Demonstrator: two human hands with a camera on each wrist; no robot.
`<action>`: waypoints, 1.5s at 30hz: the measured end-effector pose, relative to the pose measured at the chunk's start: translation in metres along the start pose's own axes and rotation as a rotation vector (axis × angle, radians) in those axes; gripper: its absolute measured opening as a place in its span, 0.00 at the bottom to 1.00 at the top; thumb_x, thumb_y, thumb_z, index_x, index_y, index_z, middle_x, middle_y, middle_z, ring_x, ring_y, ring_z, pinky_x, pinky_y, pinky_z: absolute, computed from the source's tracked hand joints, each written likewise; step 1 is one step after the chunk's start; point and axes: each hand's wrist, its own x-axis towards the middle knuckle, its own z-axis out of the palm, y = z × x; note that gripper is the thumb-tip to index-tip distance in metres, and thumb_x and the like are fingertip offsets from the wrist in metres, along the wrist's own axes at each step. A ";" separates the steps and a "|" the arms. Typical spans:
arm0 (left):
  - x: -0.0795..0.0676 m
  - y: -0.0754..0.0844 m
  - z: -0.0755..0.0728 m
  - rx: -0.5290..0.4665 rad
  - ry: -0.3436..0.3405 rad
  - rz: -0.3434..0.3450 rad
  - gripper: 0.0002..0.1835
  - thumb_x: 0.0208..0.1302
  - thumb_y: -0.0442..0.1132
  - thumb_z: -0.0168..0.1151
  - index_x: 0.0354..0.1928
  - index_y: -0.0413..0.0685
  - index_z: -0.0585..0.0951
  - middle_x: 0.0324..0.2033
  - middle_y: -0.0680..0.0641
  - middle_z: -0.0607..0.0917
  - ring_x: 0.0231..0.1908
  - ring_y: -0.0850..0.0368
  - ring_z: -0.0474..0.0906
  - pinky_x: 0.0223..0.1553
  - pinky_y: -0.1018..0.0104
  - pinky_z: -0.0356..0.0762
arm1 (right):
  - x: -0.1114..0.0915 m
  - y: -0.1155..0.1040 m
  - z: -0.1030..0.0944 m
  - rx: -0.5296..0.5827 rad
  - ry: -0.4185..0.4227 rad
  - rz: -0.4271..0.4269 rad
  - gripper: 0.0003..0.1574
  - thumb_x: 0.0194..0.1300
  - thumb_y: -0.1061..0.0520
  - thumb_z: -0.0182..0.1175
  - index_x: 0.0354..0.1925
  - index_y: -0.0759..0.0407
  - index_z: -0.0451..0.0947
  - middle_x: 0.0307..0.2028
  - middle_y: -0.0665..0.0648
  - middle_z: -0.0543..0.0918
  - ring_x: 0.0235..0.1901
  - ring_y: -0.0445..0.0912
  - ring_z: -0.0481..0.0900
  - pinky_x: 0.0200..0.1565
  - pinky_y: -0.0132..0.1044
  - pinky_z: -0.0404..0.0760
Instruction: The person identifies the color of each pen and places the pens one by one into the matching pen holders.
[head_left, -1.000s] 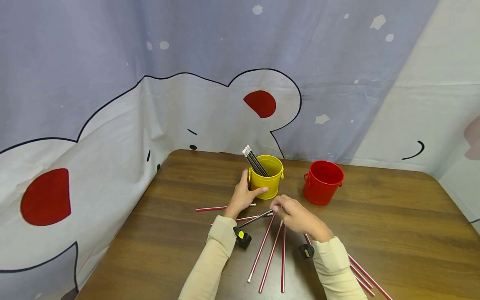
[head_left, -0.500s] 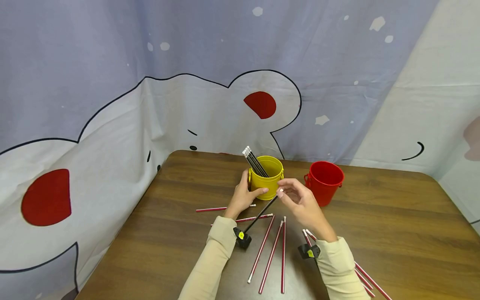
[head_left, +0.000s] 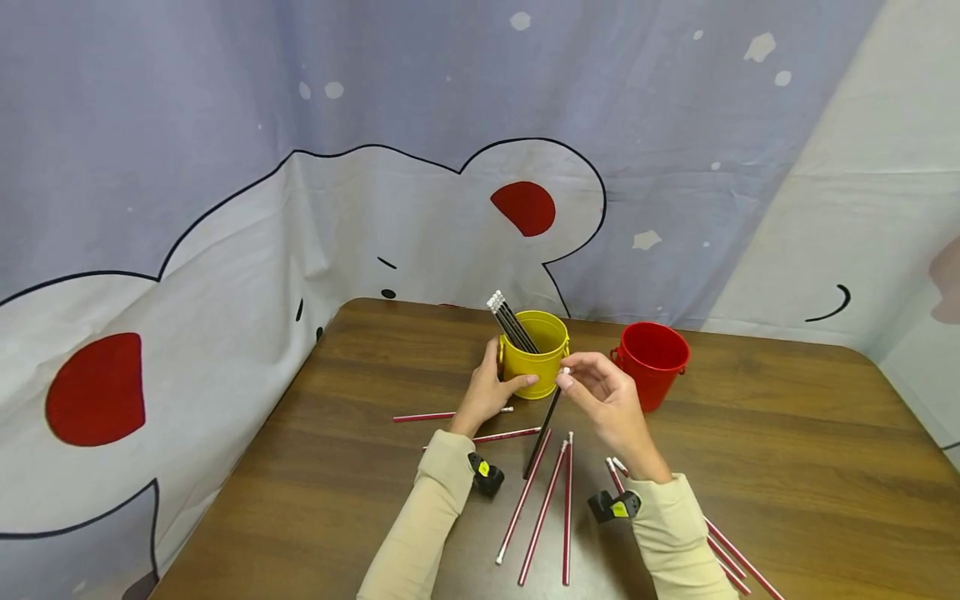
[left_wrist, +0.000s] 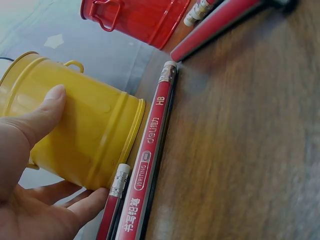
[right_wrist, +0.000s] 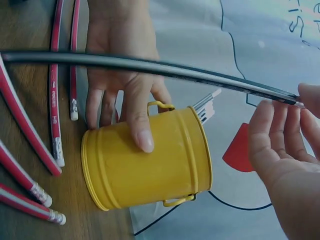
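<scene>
My left hand (head_left: 483,393) holds the yellow bucket (head_left: 529,373), its thumb across the near side and its fingers round the left side. Several black pencils (head_left: 516,328) lean in that bucket, white eraser ends up. Close to the bucket's right side, my right hand (head_left: 613,410) pinches one black pencil (head_left: 545,429) by its eraser end between thumb and fingertips. The pencil slants down toward me over the table. In the right wrist view this black pencil (right_wrist: 170,69) stretches across in front of the left hand and the yellow bucket.
To the right stands a red bucket (head_left: 651,371). Red pencils lie in front of the yellow bucket, one (head_left: 542,517) among several fanned toward me. More red pencils (head_left: 738,558) lie by the right sleeve. A printed curtain (head_left: 420,225) hangs behind the wooden table (head_left: 337,500).
My right hand has risen and shifted right with the black pencil, whose lower end has swung from beside the left wrist to a steeper slant. The left hand stays on the yellow bucket.
</scene>
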 end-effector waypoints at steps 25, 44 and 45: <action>0.000 -0.001 -0.002 -0.003 -0.011 -0.035 0.43 0.49 0.53 0.69 0.64 0.61 0.57 0.55 0.50 0.74 0.54 0.54 0.70 0.59 0.57 0.66 | 0.016 -0.025 0.003 -0.043 0.092 -0.103 0.13 0.54 0.73 0.61 0.40 0.75 0.72 0.36 0.67 0.75 0.35 0.45 0.77 0.39 0.29 0.78; -0.002 0.001 -0.003 -0.036 -0.020 -0.064 0.43 0.49 0.53 0.68 0.65 0.63 0.55 0.55 0.50 0.74 0.55 0.55 0.70 0.59 0.58 0.66 | 0.056 -0.086 0.021 -0.177 0.047 -0.210 0.10 0.55 0.77 0.56 0.38 0.80 0.70 0.33 0.69 0.74 0.31 0.48 0.74 0.33 0.24 0.76; -0.002 0.001 -0.003 -0.035 -0.022 -0.067 0.43 0.49 0.53 0.68 0.65 0.63 0.55 0.55 0.50 0.74 0.55 0.55 0.70 0.59 0.58 0.66 | 0.058 -0.088 0.021 -0.190 0.049 -0.213 0.10 0.55 0.77 0.56 0.38 0.80 0.71 0.34 0.68 0.74 0.32 0.47 0.74 0.34 0.24 0.76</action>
